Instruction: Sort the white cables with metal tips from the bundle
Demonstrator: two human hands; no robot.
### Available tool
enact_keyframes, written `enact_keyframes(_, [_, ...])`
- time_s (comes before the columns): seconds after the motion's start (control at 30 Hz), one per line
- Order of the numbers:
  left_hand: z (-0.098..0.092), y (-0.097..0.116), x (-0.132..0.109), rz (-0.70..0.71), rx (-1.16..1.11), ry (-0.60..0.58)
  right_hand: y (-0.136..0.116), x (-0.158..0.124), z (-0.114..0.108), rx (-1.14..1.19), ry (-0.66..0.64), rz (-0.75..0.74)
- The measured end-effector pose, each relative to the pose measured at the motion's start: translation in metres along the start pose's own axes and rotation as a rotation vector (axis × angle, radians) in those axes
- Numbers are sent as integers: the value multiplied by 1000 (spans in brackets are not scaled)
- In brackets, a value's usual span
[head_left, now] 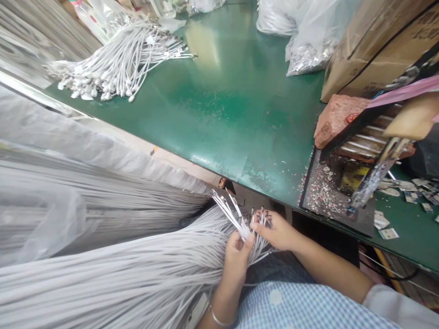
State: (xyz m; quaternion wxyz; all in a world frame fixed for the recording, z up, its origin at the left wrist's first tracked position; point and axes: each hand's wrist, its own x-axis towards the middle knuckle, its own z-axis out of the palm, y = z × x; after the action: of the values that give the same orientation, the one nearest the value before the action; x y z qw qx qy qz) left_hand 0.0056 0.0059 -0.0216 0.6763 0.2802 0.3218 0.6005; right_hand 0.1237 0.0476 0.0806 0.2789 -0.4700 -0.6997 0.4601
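A thick bundle of white cables (113,274) lies across my lap from the left, partly under clear plastic. My left hand (237,256) is closed around a small bunch of cable ends (229,208) that fan up and to the left. My right hand (276,230) is closed on a few more cable ends (262,215) with dark metal tips, just right of the left hand. Both hands are below the near edge of the green table (233,105).
A pile of finished white cables (120,64) lies at the table's far left. Plastic bags (302,32) and a cardboard box (373,45) stand at the far right. A small press-like tool (373,176) on a dark tray with metal scraps sits at the right edge, a brick (338,116) behind it.
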Motion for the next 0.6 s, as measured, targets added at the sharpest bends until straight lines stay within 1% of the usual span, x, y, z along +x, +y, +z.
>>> enact_keyframes(0.2, [0,-1,-1,10,15,-1,1,-2,2,-70,24,57])
enact_keyframes(0.33, [-1,-2,-2,-17,-4,22,2,-1,2,-141,29,14])
enact_keyframes(0.47, [0,-1,-1,-10,-3,3,2,-2,1,-128,0,-22])
enact_keyframes(0.6, [1,3,-1,-6,18,-15,0,-2,0,-51,20,29])
